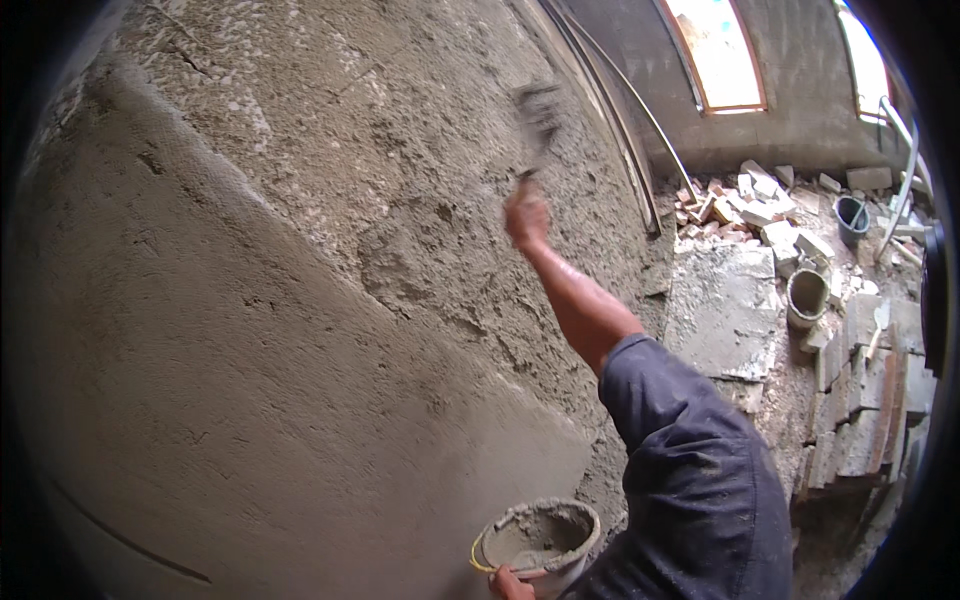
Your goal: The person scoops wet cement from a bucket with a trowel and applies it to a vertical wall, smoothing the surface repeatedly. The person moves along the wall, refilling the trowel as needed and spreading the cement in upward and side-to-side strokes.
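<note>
My right arm stretches up along a wall, and my right hand (527, 217) is closed round the handle of a trowel (540, 112). Motion blurs the trowel's blade, which is close to the rough, freshly mortared part of the wall (440, 220). At the lower edge my left hand (510, 586) grips the rim of a bucket (592, 535); only part of this hand shows. Grey wet mortar (540, 555) lies inside the bucket. A yellow handle is at the bucket's left side. Smoother plaster (230, 380) covers the wall's left and lower part.
Broken bricks (750, 205) are heaped by the far wall. Two more buckets, a dark one (853, 222) and a mortar-crusted one (806, 297), stand on the right. A mortar-covered board (722, 310) lies beside stacked blocks (860, 410), with another trowel (879, 325) on them. Long strips (610, 110) lean along the wall.
</note>
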### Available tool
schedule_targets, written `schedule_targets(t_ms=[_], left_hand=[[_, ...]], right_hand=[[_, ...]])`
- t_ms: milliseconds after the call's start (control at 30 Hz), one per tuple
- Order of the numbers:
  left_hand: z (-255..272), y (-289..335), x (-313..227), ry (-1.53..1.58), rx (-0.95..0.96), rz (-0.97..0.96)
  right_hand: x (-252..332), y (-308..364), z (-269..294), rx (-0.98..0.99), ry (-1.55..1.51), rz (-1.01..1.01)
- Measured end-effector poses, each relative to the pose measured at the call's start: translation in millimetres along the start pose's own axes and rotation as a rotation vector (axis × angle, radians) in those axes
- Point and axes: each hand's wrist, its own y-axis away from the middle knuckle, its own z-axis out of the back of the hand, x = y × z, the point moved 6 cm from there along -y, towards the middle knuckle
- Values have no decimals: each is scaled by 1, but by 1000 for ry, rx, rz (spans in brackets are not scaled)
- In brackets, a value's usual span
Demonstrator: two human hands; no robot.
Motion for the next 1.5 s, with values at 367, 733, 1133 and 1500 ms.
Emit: schedule_targets(t_ms=[367,733,1133,1500], left_hand=[[-6,-2,-179,420,111,356],[-83,10,-244,307,462,14],[-58,6,-304,151,453,-76],[-51,-1,-305,314,573,-298]], right_hand=[[-251,419,150,1701,320,309],[-224,438,190,2010,590,636],[-253,401,191,1808,866,357],[-299,435,184,1801,172,-487]])
